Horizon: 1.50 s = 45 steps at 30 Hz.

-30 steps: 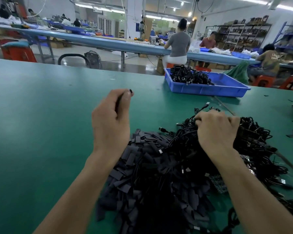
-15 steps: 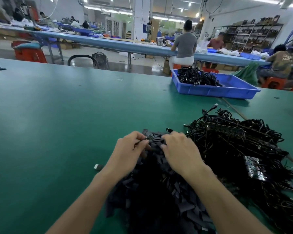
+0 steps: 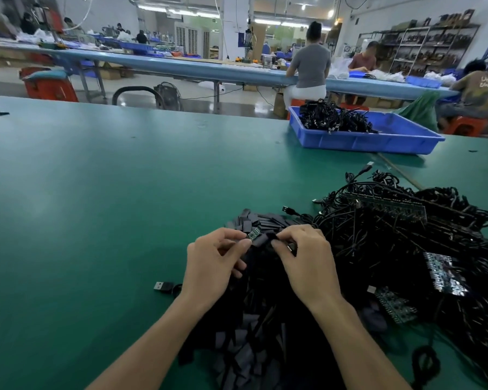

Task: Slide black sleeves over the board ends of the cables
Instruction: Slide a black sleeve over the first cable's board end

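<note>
Your left hand (image 3: 214, 266) and right hand (image 3: 307, 266) curl their fingers (image 3: 238, 243), pinching one black sleeve (image 3: 262, 240) between them. A green board (image 3: 253, 234) protrudes just beyond your left fingertips, above the sleeve pile (image 3: 248, 347).

Sleeves (image 3: 248, 358) left of, perhaps under, cables (image 3: 392, 229)

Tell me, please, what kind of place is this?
Probably an electronics assembly workshop: a long green worktable, a heap of black cables with circuit boards, and a blue tray of more cables.
</note>
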Available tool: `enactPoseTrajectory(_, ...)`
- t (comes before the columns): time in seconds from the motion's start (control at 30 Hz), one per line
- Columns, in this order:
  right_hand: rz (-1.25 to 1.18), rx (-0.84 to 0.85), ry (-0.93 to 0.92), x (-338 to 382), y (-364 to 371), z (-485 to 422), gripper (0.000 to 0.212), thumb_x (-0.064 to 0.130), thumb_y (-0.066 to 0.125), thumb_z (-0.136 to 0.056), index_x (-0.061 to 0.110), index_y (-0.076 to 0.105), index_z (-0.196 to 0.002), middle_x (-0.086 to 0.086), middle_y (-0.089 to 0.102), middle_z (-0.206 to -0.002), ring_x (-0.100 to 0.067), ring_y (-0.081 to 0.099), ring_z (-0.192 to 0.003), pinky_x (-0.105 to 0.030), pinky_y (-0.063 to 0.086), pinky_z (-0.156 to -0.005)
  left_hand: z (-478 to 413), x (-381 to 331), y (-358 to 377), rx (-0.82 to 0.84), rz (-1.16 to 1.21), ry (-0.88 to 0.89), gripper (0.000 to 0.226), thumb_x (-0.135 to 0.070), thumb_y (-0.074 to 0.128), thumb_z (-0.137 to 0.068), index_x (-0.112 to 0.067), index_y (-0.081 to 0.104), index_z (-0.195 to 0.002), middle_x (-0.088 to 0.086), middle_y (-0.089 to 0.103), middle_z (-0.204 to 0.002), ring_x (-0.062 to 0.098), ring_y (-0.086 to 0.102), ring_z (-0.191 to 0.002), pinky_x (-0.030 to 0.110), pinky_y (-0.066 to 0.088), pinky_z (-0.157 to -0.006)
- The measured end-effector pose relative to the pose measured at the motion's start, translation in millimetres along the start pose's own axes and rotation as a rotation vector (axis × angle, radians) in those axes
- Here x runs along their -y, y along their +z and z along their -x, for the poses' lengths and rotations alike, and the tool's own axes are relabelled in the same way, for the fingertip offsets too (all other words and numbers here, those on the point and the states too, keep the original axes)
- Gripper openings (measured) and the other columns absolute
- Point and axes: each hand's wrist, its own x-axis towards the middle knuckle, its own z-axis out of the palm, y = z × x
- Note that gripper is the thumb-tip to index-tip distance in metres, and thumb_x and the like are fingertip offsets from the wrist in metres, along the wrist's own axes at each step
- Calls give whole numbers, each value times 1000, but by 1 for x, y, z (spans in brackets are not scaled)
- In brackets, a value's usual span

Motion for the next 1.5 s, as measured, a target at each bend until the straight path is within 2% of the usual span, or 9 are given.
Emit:
enactPoseTrajectory(0.13, -372, 23, 49, 1, -7, 3, 21, 18, 60, -100, 37, 55, -92, 13, 68, -81, 2, 64, -81, -9, 46, -71, 3, 2, 2, -1, -70, 55, 13, -14, 77, -88, -26, 75, -90, -10, 75, -73, 11, 70, -55, 21, 54, -49)
enactPoseTrajectory(0.27, -441, 51, 51, -3, -7, 7, 24, 17, 61, -99, 37, 67, -109, 22, 69, -93, 2, 64, -88, -10, 46, -75, 4, 4, 3, 2, -124, 104, 16, -12, 74, -89, -27, 75, -93, -12, 74, -71, 8, 70, -55, 21, 56, -51)
enactPoseTrajectory(0.33, -495, 77, 86, -9, -5, 11, 31, 16, 64, -97, 38, 65, -119, 14, 69, -91, -1, 67, -81, -12, 49, -74, 5, 3, 2, 14, -129, 108, 13, -13, 74, -89, -25, 76, -92, -11, 73, -67, 8, 68, -52, 20, 54, -50)
enactPoseTrajectory(0.43, -572, 56, 132, -18, -1, 14, 27, 13, 69, -93, 38, 70, -105, 6, 70, -78, -10, 69, -68, -19, 53, -69, 3, 2, -1, 50, -104, 94, 10, -13, 75, -88, -22, 78, -89, -7, 72, -62, 9, 64, -48, 18, 49, -46)
enactPoseTrajectory(0.6, -715, 46, 202, -26, 3, 16, 21, 10, 70, -92, 30, 74, -97, 2, 74, -81, -12, 69, -69, -21, 53, -69, 0, 2, -9, 131, -2, 11, 10, -11, 78, -85, -21, 79, -85, 0, 73, -65, 8, 59, -47, 18, 46, -45)
enactPoseTrajectory(0.87, -664, 71, 200, -30, 7, 16, 21, 18, 69, -93, 37, 75, -98, 10, 74, -85, -3, 67, -71, -18, 52, -70, -5, 3, -8, 177, -6, -67, 12, -12, 77, -86, -22, 75, -94, -1, 75, -74, 5, 58, -49, 17, 45, -45)
enactPoseTrajectory(1.1, -653, 82, 203, -29, 7, 17, 22, 19, 78, -86, 34, 75, -102, 10, 76, -97, -8, 72, -94, -37, 58, -89, 0, 0, -7, 171, -99, 2, 10, -13, 77, -87, -22, 78, -91, -8, 75, -72, 4, 60, -50, 13, 46, -49)
enactPoseTrajectory(1.27, -635, 80, 199, -29, 8, 17, 27, 19, 76, -89, 37, 72, -109, 8, 76, -101, -6, 71, -98, -38, 57, -94, 1, 0, -10, 183, -68, -1, 7, -14, 76, -88, -19, 78, -92, -9, 72, -66, 4, 58, -49, 15, 44, -48)
enactPoseTrajectory(1.5, -635, 59, 167, -32, 9, 17, 22, 21, 77, -87, 40, 74, -97, 15, 75, -88, -3, 70, -83, -25, 57, -80, -5, 4, -8, 177, -8, 2, 6, -11, 77, -86, -17, 78, -87, -8, 70, -63, 3, 56, -47, 12, 43, -47)
